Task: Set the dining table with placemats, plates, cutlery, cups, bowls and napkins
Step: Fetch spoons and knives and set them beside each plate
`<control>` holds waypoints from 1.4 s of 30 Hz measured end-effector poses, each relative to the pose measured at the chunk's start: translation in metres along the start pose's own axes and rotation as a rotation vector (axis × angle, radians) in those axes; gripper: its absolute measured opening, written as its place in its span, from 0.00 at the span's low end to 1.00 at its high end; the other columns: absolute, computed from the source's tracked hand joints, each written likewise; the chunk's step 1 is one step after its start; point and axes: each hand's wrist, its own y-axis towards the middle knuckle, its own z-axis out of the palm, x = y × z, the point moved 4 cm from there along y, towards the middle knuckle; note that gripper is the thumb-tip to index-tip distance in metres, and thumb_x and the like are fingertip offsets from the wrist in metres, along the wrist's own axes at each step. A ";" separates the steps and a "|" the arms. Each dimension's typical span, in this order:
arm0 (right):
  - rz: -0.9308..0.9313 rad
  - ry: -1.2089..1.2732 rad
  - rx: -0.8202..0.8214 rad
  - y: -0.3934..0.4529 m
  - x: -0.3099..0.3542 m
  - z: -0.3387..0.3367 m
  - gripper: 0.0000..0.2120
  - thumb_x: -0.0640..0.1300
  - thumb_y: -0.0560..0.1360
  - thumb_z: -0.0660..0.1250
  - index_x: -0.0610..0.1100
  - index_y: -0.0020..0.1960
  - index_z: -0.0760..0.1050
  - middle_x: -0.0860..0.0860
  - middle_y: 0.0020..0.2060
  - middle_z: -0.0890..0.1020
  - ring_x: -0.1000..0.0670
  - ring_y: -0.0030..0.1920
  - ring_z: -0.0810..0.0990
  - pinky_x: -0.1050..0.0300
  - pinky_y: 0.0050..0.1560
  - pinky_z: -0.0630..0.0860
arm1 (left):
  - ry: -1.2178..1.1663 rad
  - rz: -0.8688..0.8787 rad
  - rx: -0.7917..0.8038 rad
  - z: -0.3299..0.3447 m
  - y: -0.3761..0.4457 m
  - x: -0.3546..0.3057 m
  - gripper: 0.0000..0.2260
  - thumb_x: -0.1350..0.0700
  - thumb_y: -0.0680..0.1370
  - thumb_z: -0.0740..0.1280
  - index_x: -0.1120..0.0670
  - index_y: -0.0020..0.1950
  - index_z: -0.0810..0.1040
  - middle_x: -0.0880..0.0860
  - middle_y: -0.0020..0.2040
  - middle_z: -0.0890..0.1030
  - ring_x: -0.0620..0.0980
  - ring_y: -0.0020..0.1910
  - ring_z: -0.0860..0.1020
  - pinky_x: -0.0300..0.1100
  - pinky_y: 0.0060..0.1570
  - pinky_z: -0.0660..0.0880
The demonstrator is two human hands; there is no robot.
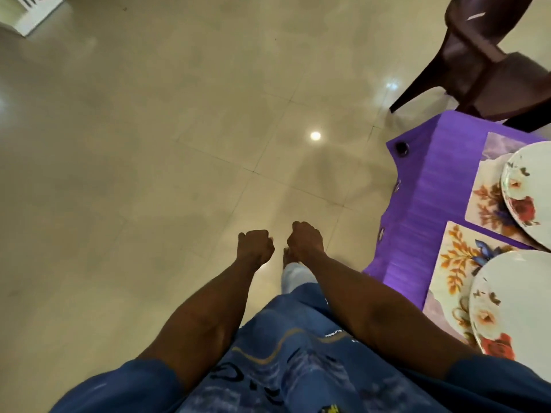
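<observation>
At right, two floral plates [507, 296] sit on placemats [456, 263] on our purple-covered desk [417, 198]. Our left grip [255, 244] and right grip [304, 238] are curled together, empty, above the glossy tiled floor [149, 144]; a brown chair [477, 61] stands far right.

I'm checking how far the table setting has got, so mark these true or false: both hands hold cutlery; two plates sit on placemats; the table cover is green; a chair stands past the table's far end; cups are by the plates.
1. Both hands hold cutlery. False: the left hand and right hand are curled fists over the floor, with nothing in their grip.
2. Two plates sit on placemats. True: the far plate on the far placemat, the near plate on the near placemat.
3. The table cover is green. False: purple.
4. A chair stands past the far end. True.
5. Cups stand by the plates. False: none in view.
</observation>
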 end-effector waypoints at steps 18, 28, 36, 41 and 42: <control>0.386 0.317 -0.146 0.294 -0.067 -0.244 0.11 0.38 0.76 0.58 0.39 0.57 0.73 0.42 0.57 0.78 0.40 0.55 0.78 0.56 0.46 0.69 | -0.054 0.299 0.016 -0.227 0.350 -0.136 0.11 0.54 0.81 0.59 0.59 0.52 0.78 0.58 0.56 0.81 0.59 0.54 0.78 0.45 0.47 0.71; 0.848 0.525 -0.335 0.362 -0.196 -0.326 0.13 0.38 0.77 0.58 0.39 0.59 0.74 0.40 0.58 0.78 0.40 0.57 0.78 0.50 0.54 0.74 | 0.209 0.781 0.161 -0.283 0.516 -0.319 0.10 0.53 0.79 0.61 0.57 0.54 0.77 0.58 0.57 0.80 0.59 0.56 0.78 0.46 0.51 0.74; 1.076 0.753 -0.483 0.416 -0.239 -0.407 0.10 0.39 0.77 0.59 0.37 0.57 0.73 0.39 0.57 0.78 0.38 0.56 0.78 0.49 0.52 0.75 | 0.465 1.069 0.177 -0.349 0.606 -0.440 0.10 0.56 0.79 0.60 0.57 0.55 0.77 0.58 0.58 0.79 0.58 0.56 0.78 0.45 0.50 0.73; 1.205 0.856 -0.524 0.426 -0.274 -0.427 0.08 0.40 0.76 0.60 0.38 0.53 0.73 0.40 0.53 0.79 0.39 0.53 0.79 0.54 0.45 0.72 | 0.591 1.220 0.218 -0.343 0.614 -0.509 0.10 0.56 0.80 0.59 0.58 0.57 0.77 0.58 0.57 0.79 0.57 0.55 0.78 0.45 0.50 0.73; 1.234 0.880 -0.528 0.424 -0.286 -0.426 0.08 0.40 0.76 0.61 0.38 0.53 0.73 0.40 0.53 0.79 0.39 0.52 0.79 0.55 0.43 0.71 | 0.614 1.258 0.231 -0.338 0.611 -0.525 0.10 0.56 0.80 0.59 0.57 0.56 0.77 0.57 0.57 0.80 0.57 0.55 0.78 0.45 0.50 0.73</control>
